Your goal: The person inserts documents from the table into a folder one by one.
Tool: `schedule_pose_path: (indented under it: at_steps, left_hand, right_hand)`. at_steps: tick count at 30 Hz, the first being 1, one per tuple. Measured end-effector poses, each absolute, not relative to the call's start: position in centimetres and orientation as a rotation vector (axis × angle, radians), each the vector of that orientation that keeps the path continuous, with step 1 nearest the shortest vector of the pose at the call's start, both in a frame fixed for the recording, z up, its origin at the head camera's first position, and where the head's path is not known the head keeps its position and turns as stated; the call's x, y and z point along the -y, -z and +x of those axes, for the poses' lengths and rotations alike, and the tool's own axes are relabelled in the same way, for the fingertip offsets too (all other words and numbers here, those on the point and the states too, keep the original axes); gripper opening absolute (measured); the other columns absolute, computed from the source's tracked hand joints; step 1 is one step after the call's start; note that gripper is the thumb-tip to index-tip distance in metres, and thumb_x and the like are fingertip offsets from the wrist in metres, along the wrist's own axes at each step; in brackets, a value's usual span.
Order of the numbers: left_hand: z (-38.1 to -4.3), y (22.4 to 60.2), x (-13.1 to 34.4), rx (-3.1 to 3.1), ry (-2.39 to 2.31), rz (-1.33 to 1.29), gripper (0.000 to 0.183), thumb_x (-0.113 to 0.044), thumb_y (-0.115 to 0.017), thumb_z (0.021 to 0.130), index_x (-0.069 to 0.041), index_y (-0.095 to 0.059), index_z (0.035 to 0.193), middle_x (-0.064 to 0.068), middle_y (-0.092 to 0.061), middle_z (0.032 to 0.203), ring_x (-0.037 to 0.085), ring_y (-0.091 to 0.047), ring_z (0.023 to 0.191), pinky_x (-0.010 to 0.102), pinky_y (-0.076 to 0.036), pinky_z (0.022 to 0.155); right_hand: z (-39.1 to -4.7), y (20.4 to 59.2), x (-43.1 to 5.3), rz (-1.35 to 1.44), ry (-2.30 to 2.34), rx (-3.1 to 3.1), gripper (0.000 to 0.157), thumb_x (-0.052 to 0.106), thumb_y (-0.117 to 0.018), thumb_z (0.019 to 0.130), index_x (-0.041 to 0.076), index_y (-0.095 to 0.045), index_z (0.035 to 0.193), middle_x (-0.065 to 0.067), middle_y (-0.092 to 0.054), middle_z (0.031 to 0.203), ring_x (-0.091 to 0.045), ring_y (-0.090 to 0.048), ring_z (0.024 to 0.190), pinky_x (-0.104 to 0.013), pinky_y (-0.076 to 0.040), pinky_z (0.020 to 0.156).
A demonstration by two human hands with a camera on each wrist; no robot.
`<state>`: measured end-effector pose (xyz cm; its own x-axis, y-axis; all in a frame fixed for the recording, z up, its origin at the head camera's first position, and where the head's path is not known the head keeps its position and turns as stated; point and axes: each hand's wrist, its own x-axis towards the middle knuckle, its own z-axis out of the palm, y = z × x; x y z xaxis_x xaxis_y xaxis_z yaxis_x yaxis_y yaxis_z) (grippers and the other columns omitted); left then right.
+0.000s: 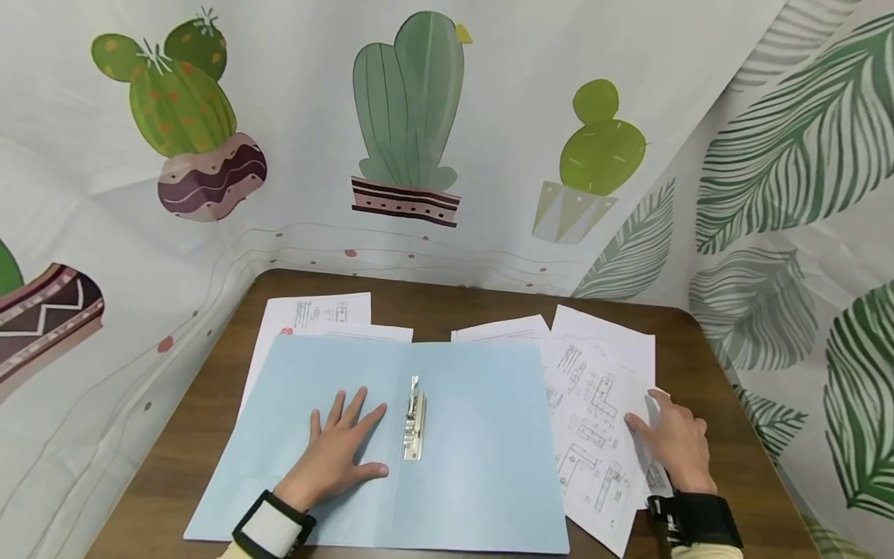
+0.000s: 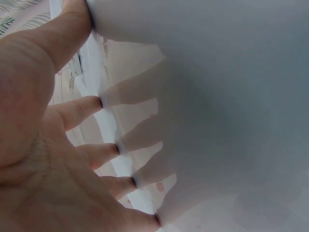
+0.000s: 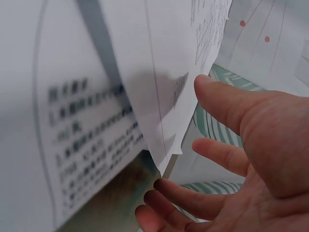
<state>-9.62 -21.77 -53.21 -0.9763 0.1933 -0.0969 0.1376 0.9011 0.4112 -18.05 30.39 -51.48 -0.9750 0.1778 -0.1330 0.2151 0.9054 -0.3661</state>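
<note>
A light blue folder [image 1: 482, 481] lies opened out flat on the table, with a metal lever clip [image 1: 415, 423] beside its fold. My left hand [image 1: 335, 454] rests on the folder's left half, fingers spread. In the left wrist view, the left fingertips [image 2: 112, 149] touch the glossy cover, which mirrors them. My right hand [image 1: 676, 442] is at the right edge of a printed drawing sheet [image 1: 594, 435], its thumb over the paper. In the right wrist view, the right hand's thumb [image 3: 227, 101] and fingers are apart beside the sheet's edge, with nothing pinched between them.
Other printed sheets [image 1: 317, 309] stick out from under the folder's upper left. Further white sheets [image 1: 615, 338] overlap at the right, partly beneath the drawing. The brown wooden table [image 1: 433, 307] backs onto a hanging cloth [image 1: 307, 155] printed with cacti and leaves.
</note>
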Motion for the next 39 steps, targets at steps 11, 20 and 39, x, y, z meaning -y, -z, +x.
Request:
schedule_pose_path:
  at_steps: [11,20,39]
  left_hand:
    - [-9.53,53.59,21.7,-2.928,-0.634,0.26,0.095,-0.056,-0.086,0.074,-0.015,-0.051,0.153,0.024,-0.026,0.165,0.057,-0.012,0.15,0.085,-0.007,0.106]
    - [-9.8,54.01,21.68,-2.941,-0.621,0.26,0.097,-0.057,-0.085,0.073,-0.015,-0.051,0.153,0.024,-0.026,0.166,0.056,-0.012,0.151,0.085,-0.007,0.106]
    - [-9.95,53.84,22.03,-2.958,-0.629,0.289,0.096,-0.055,-0.087,0.074,-0.014,-0.051,0.153,0.025,-0.026,0.165,0.057,-0.011,0.151,0.085,-0.007,0.106]
  right_hand:
    - [-17.96,51.4,-29.75,0.341,0.616,-2.945,0.078,0.026,-0.077,0.092,-0.005,-0.038,0.152,-0.046,-0.036,0.138,-0.062,-0.035,0.117,-0.074,-0.036,0.087]
    - [-18.32,51.42,-29.6,0.363,0.728,-2.954,0.086,0.018,-0.079,0.09,-0.002,-0.029,0.157,-0.045,-0.032,0.131,-0.056,-0.044,0.105,-0.065,-0.042,0.076]
    - [-17.85,51.45,-30.05,0.611,0.941,-2.937,0.09,-0.002,-0.06,0.095,0.009,-0.003,0.165,-0.046,-0.045,0.137,-0.061,-0.057,0.102,-0.066,-0.048,0.075]
